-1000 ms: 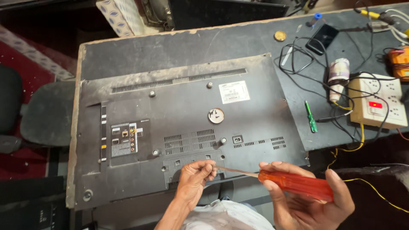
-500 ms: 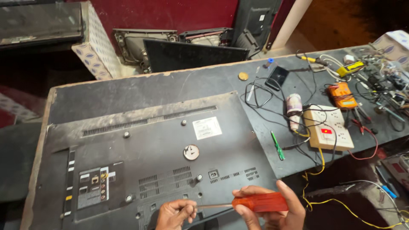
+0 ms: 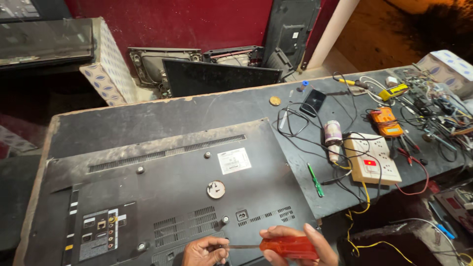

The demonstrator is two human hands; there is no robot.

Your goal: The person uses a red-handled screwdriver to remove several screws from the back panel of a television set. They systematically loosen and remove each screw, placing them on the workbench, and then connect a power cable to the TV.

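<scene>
The right hand (image 3: 300, 241) is wrapped tight around the red handle of a screwdriver (image 3: 283, 247), fingers curled over the top. The left hand (image 3: 204, 252) pinches the bare metal shaft close to its tip, fingertips together, steadying it against the near edge of the television back (image 3: 172, 192). The tip itself is hidden under those fingers, so I can't tell whether it sits in a screw.

The television lies face down on the workbench (image 3: 148, 120), taking up most of its left half. Its dark plastic cover is dusty and scuffed, with a long vent slot along the far edge, a white sticker (image 3: 234, 160) near the middle, a round plug (image 3: 216, 189) just nearer than that, and a panel of sockets (image 3: 98, 231) at the near left corner. The cover is still on and sits flat; several mounting bosses show, but I can't make out from here which screws are out. By my reckoning the opening has barely got going.

Right of the television lie a green pen-like tool (image 3: 315, 180), a white power strip (image 3: 372, 160) amid tangled wires, an orange meter (image 3: 385, 121) and a dark phone (image 3: 313, 102).
</scene>
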